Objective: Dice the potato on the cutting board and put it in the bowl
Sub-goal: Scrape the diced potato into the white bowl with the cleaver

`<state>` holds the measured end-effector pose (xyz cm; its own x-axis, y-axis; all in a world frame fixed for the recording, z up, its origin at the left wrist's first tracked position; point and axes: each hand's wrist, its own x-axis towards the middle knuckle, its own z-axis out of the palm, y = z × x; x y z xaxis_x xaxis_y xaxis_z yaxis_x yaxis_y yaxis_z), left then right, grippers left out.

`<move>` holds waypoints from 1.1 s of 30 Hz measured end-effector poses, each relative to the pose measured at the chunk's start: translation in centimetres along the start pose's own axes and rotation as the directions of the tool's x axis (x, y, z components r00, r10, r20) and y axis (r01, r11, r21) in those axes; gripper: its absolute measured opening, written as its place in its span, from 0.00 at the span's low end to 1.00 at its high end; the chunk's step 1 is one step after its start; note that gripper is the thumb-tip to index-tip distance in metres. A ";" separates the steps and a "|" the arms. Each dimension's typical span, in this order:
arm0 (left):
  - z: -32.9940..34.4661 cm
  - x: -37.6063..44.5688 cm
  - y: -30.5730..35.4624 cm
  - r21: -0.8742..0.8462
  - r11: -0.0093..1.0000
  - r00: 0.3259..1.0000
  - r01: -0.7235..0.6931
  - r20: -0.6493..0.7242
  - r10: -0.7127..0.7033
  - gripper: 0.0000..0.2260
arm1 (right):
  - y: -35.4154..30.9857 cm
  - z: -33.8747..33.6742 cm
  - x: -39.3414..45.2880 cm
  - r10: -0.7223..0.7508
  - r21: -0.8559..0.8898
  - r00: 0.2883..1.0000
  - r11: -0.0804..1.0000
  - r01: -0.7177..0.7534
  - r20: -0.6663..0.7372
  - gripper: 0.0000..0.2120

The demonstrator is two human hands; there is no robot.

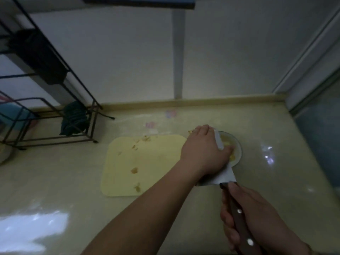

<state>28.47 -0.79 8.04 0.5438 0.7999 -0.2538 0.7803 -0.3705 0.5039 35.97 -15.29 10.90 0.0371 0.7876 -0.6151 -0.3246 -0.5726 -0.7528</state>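
Note:
A pale yellow cutting board [147,159] lies on the counter with a few small potato bits [134,170] scattered on it. To its right stands a small bowl [239,146] with diced potato [232,157] inside. My right hand [257,216] grips the dark wooden handle of a broad knife [226,176], whose blade is held over the bowl's near side. My left hand [204,151] lies flat against the blade with its fingertips reaching over the bowl. Most of the blade and part of the bowl are hidden under that hand.
A black wire rack [55,107] with a dark cloth [74,118] hanging on it stands at the back left. A wall runs along the counter's far edge, and a glass panel [320,126] borders the right side. A few potato bits [190,131] lie off the board near the bowl.

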 end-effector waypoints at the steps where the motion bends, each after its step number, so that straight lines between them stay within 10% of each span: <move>1: 0.4 0.4 1.4 -0.007 1.000 1.000 -0.014 0.028 0.014 0.34 | -0.7 -0.8 -0.7 0.018 0.000 1.000 1.000 -0.018 -0.026 0.18; 14: 3.9 4.2 5.2 0.032 0.997 0.913 0.069 0.401 -0.076 0.27 | -4.5 -4.7 -1.5 0.418 0.287 0.908 0.874 -0.393 -0.031 0.17; 28: 1.9 7.4 0.6 -0.484 0.866 0.984 -0.130 0.043 0.172 0.25 | -8.7 -4.5 0.6 0.533 0.301 0.845 0.815 -0.496 -0.050 0.15; 33: 2.5 7.4 -1.9 -0.343 0.871 0.889 -0.353 0.167 0.426 0.33 | -9.0 -4.3 0.8 0.545 0.297 0.838 0.806 -0.511 -0.038 0.15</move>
<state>31.80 4.62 3.11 0.8677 0.4743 -0.1490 0.3815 -0.4430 0.8113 42.98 -10.49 16.19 -0.1102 0.3390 -0.9343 -0.5617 -0.7968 -0.2228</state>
